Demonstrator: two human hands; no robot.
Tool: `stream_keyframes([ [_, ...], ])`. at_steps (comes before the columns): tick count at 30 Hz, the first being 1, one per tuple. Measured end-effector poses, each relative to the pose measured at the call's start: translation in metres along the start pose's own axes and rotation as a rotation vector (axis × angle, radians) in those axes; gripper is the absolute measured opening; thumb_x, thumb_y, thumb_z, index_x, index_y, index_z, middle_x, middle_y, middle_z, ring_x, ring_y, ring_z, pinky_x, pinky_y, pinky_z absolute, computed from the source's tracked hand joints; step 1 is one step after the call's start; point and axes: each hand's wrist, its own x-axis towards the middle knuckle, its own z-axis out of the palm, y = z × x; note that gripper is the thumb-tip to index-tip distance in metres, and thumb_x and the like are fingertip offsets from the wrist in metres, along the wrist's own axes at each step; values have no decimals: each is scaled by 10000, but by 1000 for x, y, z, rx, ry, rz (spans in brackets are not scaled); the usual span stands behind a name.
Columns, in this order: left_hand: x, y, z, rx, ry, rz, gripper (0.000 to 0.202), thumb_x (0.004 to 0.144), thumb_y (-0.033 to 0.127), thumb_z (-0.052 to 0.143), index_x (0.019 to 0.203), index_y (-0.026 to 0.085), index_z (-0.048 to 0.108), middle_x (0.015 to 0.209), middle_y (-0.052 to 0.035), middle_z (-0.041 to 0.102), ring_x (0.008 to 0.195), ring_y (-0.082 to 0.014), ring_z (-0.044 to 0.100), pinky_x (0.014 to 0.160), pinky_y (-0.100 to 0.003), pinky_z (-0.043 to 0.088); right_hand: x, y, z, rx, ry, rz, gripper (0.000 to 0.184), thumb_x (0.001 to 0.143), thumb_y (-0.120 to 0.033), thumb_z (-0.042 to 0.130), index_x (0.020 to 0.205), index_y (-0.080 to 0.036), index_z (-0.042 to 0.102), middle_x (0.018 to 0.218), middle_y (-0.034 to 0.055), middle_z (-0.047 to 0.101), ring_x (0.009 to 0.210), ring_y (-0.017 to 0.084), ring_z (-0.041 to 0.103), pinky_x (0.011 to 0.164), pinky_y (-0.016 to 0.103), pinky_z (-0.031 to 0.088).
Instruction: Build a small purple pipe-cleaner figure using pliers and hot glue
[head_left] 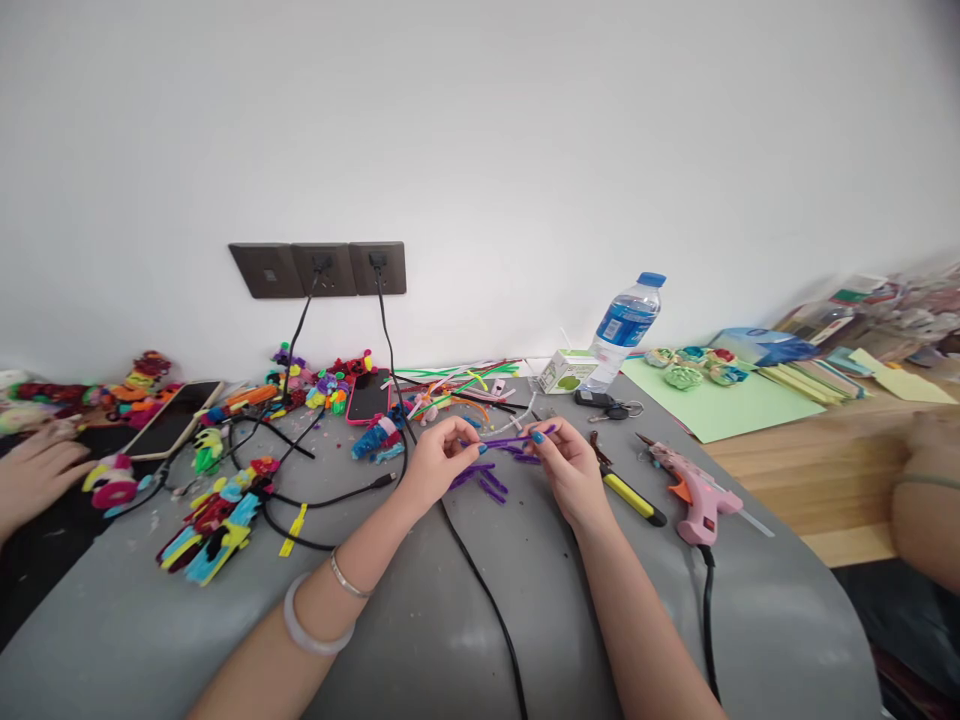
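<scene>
A purple pipe cleaner (513, 441) is stretched between my two hands, just above the grey table. One end is pinched in the fingertips of my left hand (448, 458). My right hand (568, 468) pinches the other end, and a short tip sticks out past its fingers. Beneath the hands lie several short purple pipe cleaner pieces (493, 487). To the right of my right hand are a yellow and black utility knife (632, 498) and a pink glue gun (701, 500) with a black cord.
Black cables (480, 590) cross the grey table (420, 640). Colourful pipe cleaner figures (214, 525) lie left, near a red-edged phone (368, 397). A water bottle (625, 325) and a drink carton (568, 371) stand by the wall. Another person's hand (41, 470) rests far left.
</scene>
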Motion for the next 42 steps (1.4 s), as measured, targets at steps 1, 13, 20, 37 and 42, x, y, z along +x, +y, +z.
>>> stream_keyframes([
  [1, 0, 0, 0, -5, 4, 1, 191, 722, 296, 686, 775, 164, 558, 728, 10, 560, 560, -78, 408, 537, -208, 316, 0, 0, 0, -1, -3, 4, 317, 755, -504, 760, 803, -227, 613, 884, 43, 695, 696, 156, 580, 675, 292, 495],
  [13, 2, -5, -1, -20, 35, -5, 223, 719, 339, 690, 775, 172, 554, 730, -6, 568, 621, -108, 478, 552, -213, 349, -2, -1, 0, 1, -37, 2, 283, 777, -485, 746, 803, -230, 625, 874, 41, 682, 735, 165, 583, 672, 281, 483],
  [20, 1, -2, -2, 29, 49, 23, 177, 754, 318, 660, 811, 171, 580, 726, 12, 553, 571, -90, 429, 537, -215, 337, -1, 1, 0, 3, -10, -12, 290, 761, -485, 758, 788, -229, 624, 833, 34, 683, 696, 157, 565, 648, 277, 473],
  [37, -4, -3, -1, 350, 11, 318, 94, 795, 188, 677, 889, 190, 671, 817, 2, 660, 586, -93, 485, 579, -213, 397, 0, 6, -5, 97, 54, 34, 283, 718, -454, 814, 760, -225, 654, 800, 10, 694, 673, 131, 555, 676, 255, 457],
  [42, -3, -5, -2, 353, 99, 371, 80, 802, 158, 662, 875, 189, 669, 762, 16, 642, 559, -87, 476, 563, -204, 396, -1, 5, -4, 80, 4, 35, 297, 702, -470, 824, 751, -224, 666, 816, 20, 696, 668, 136, 557, 650, 260, 468],
])
